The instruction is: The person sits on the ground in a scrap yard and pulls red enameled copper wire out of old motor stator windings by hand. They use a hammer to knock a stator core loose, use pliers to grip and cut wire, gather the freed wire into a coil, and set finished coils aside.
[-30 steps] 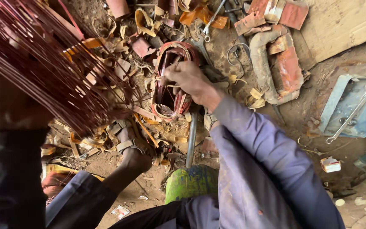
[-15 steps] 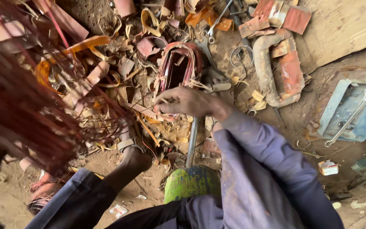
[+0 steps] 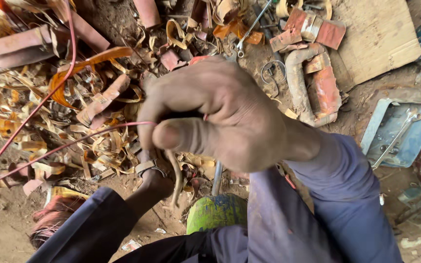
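No packages, labels, signs or screens showing here, just scrap strips (image 3: 98, 141) and loose parts across the dirt floor (image 3: 1, 229).

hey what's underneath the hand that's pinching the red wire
Under the right hand pinching the red wire lie curled orange scrap strips on dirt. A green mallet head shows below. Anything directly beneath is covered.

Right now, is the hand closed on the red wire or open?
Closed. The right hand is a fist, thumb pressed over curled fingers, and the red wire runs out of it leftward in thin strands.
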